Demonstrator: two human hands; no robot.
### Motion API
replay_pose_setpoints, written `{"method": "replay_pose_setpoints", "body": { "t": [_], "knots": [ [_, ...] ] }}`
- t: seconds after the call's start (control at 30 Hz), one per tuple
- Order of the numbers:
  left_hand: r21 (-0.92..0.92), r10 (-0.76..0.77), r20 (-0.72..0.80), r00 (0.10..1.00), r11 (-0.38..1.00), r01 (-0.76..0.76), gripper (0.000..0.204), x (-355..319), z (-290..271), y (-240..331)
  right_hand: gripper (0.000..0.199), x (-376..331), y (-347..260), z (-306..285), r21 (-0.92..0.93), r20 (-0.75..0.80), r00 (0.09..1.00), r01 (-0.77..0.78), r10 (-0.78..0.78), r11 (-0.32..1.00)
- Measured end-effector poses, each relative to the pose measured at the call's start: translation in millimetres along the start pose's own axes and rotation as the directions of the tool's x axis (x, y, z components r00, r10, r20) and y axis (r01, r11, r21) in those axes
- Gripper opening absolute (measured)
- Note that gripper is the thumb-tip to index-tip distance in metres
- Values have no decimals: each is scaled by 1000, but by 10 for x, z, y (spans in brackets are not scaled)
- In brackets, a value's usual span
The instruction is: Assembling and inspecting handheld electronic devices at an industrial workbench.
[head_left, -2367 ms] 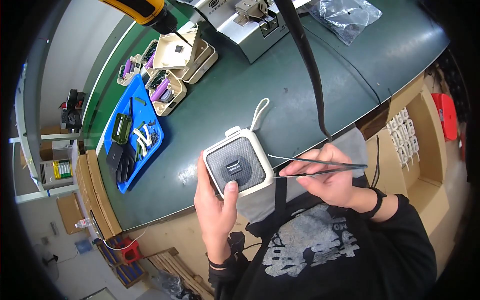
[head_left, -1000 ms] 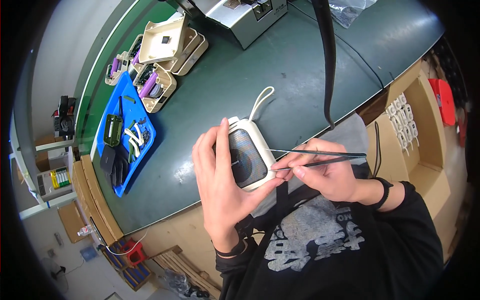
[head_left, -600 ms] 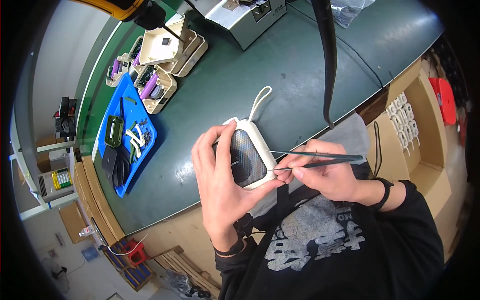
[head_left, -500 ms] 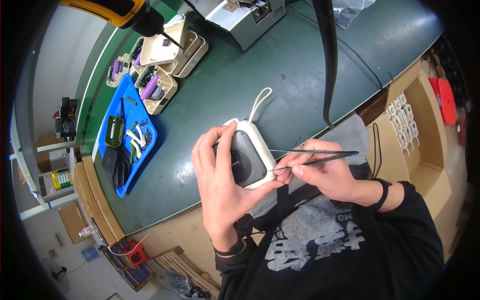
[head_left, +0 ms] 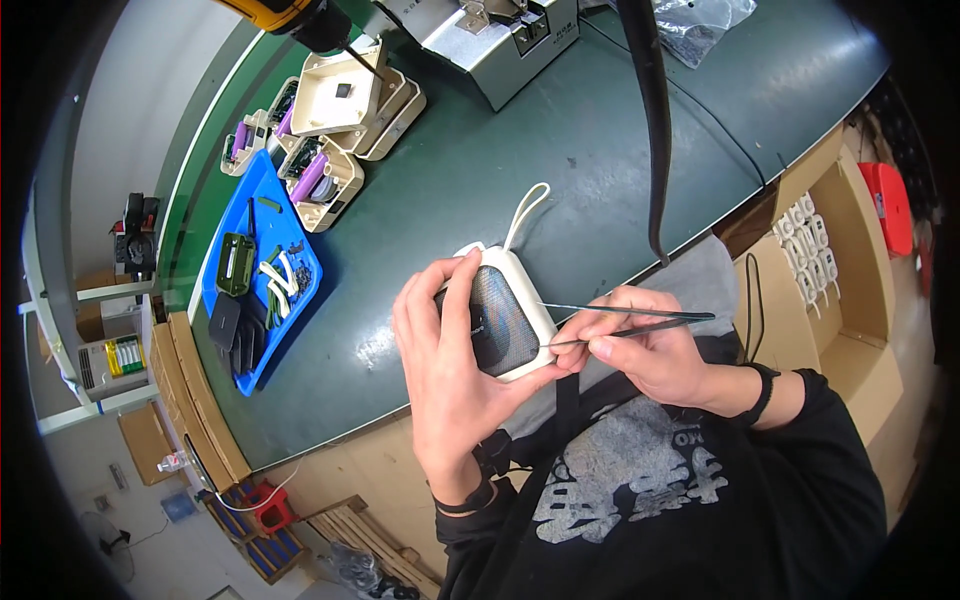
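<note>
A small cream-white portable speaker [head_left: 511,320] with a grey mesh front and a white cord loop [head_left: 522,215] is tilted above the bench's near edge. Wrapped around its left side, my left hand [head_left: 445,345] grips the casing, fingers over the top and thumb along the bottom. My right hand [head_left: 640,345] is closed on dark metal tweezers [head_left: 670,317], whose thin tips point left at the speaker's right side. One tip lies by the casing's lower right edge, the other a little higher. Whether the tips touch the casing, I cannot tell.
A blue tray [head_left: 303,235] with white and green small parts sits left. Opened speaker housings [head_left: 325,185] with purple cells lie behind it. Above them hangs a yellow-black power driver [head_left: 315,25]. A metal machine [head_left: 500,55] stands at the back; a cardboard box [head_left: 865,300] is right.
The speaker and my left hand have shifted slightly right, and the grille catches the light differently. The tweezers remain at its right side. The hanging driver sits higher in view.
</note>
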State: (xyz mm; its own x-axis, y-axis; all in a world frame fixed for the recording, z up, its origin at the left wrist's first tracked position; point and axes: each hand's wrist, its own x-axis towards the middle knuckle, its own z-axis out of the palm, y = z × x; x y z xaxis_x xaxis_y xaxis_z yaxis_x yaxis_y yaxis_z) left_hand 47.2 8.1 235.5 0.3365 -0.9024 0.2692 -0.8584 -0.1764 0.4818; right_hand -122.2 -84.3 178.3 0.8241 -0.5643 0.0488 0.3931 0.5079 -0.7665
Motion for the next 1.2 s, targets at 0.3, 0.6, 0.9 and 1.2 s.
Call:
{"method": "replay_pose_setpoints", "body": {
  "t": [0.3, 0.6, 0.9, 1.2],
  "knots": [
    [15, 29, 19, 999, 999, -29, 109, 0, -24, -38, 7, -3, -70, 56, -77, -8, 998, 59, -59, 995],
    [-24, 20, -5, 1000, 1000, -20, 104, -24, -18, -62, 8, 333, -164, 57, -417, -17, 949, 278, -314, 865],
    [-12, 35, -20, 999, 999, -35, 97, -22, 6, -60, 10, 486, -121, 89, -349, -61, 971, 196, -231, 916],
    [-31, 39, -27, 999, 999, -40, 97, -21, 14, -78, 13, 494, -102, 86, -415, -41, 966, 216, -255, 884]
  ]
}}
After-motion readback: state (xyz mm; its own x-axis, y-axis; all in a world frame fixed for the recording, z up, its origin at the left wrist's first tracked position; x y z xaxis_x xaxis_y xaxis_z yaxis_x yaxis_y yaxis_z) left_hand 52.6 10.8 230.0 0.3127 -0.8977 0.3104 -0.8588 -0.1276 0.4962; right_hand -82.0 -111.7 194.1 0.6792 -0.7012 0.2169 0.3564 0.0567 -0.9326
